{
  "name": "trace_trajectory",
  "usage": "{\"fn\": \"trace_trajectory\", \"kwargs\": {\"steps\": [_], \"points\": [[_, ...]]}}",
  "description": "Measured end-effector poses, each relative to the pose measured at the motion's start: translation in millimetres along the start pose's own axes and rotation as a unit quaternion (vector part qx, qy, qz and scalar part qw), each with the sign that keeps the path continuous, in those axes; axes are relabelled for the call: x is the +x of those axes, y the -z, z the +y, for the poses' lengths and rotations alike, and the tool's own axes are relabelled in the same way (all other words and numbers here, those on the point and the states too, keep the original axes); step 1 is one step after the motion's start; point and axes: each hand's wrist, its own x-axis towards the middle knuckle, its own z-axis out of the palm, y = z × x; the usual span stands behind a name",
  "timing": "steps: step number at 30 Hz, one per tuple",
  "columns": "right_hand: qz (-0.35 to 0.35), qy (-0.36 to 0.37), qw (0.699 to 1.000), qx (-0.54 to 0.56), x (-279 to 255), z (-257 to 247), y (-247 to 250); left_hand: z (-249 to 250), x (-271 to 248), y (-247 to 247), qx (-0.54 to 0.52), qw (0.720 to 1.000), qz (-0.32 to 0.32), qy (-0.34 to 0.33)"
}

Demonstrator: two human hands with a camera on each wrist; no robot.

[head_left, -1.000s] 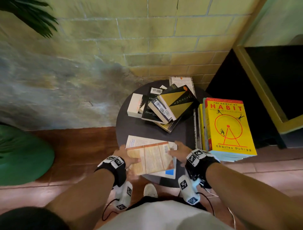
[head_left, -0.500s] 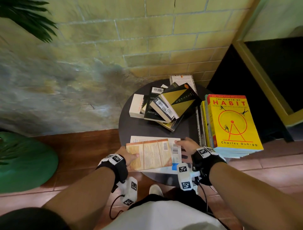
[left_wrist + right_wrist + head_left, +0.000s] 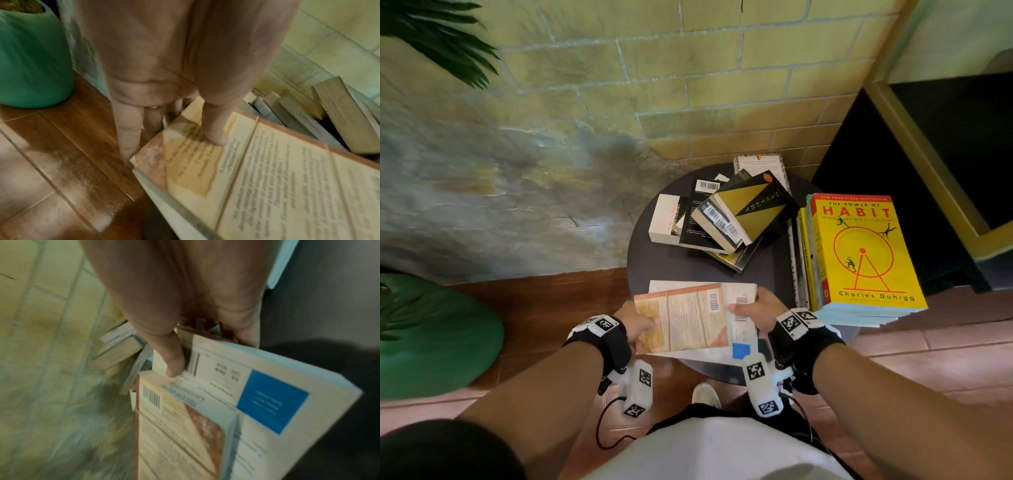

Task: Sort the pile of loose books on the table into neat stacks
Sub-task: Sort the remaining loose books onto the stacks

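Observation:
A tan paperback [image 3: 685, 320] [image 3: 267, 170] [image 3: 174, 434] lies back cover up on a larger white book [image 3: 743, 342] [image 3: 277, 402] with a blue square, at the near edge of the round dark table [image 3: 661, 267]. My left hand [image 3: 635, 320] [image 3: 172, 139] pinches the tan book's left edge, thumb on top and fingers beneath. My right hand [image 3: 756, 308] [image 3: 207, 350] grips the white book's right edge, thumb pressing on its cover. At the back of the table sits a loose pile topped by a black-and-gold book [image 3: 753, 205].
A stack topped by a yellow Habit book [image 3: 859, 253] stands at the table's right side. A green pot [image 3: 431, 335] [image 3: 30, 56] sits on the floor to the left. A brick wall runs behind, and a black cabinet [image 3: 876, 171] stands at the right.
The tan book has turned from a tilt to lie square along the white book. My right hand has shifted onto the white book's right edge.

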Motion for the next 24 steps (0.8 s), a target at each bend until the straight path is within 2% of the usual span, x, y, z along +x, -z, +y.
{"fn": "trace_trajectory", "kwargs": {"steps": [4, 9, 11, 14, 17, 20, 22, 24], "points": [[0.046, 0.093, 0.993, -0.06, -24, -26, 6, 3, -16, 9, -0.064, 0.997, -0.034, 0.029], [0.133, 0.169, 0.964, -0.156, -68, -70, 44, -5, -14, 36, -0.118, 0.992, 0.023, 0.041], [0.164, 0.199, 0.95, -0.179, -83, -86, 65, -3, -11, 40, -0.099, 0.993, 0.053, 0.039], [0.207, 0.246, 0.937, -0.139, -103, -105, 94, 8, -11, 30, -0.029, 0.995, 0.089, 0.022], [0.222, 0.281, 0.928, -0.103, -113, -115, 115, 38, -22, 5, -0.024, 0.997, 0.068, -0.001], [0.235, 0.31, 0.92, -0.044, -117, -123, 124, 76, -38, -14, 0.07, 0.993, 0.092, -0.038], [0.247, 0.334, 0.909, -0.032, -120, -128, 123, 103, -50, -20, 0.076, 0.993, 0.071, -0.064], [0.27, 0.37, 0.887, -0.06, -126, -131, 118, 131, -76, -24, -0.036, 0.996, -0.002, -0.084]]}}
